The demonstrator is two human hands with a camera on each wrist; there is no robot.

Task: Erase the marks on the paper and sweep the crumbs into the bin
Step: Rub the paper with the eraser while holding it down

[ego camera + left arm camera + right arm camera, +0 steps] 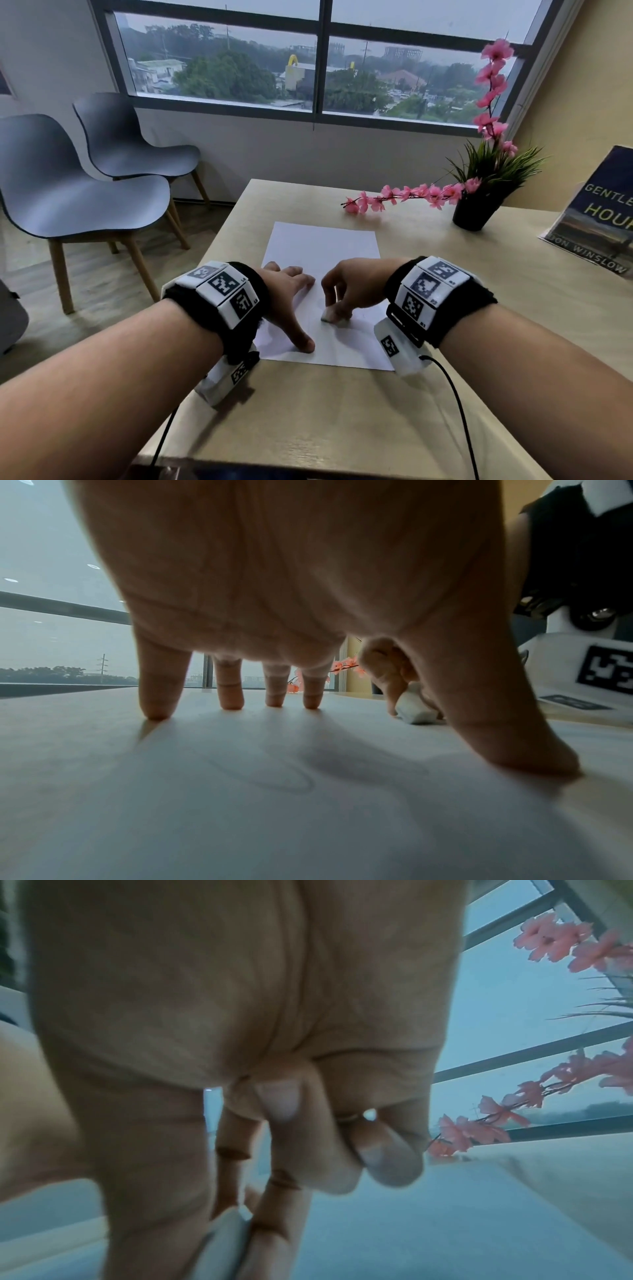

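Your left hand [291, 294] is splayed, straight fingertips [156, 712] pressing the paper [322, 246] flat. Your right hand [352, 287] pinches the eraser [330, 314] down onto the sheet.

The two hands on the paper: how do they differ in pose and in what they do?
The left hand is spread, straight fingertips pressing the paper flat; the right hand is curled, pinching a white eraser. The left holds nothing; the right sets the eraser on the sheet. Both are over the paper's near half and wear marker wristbands.
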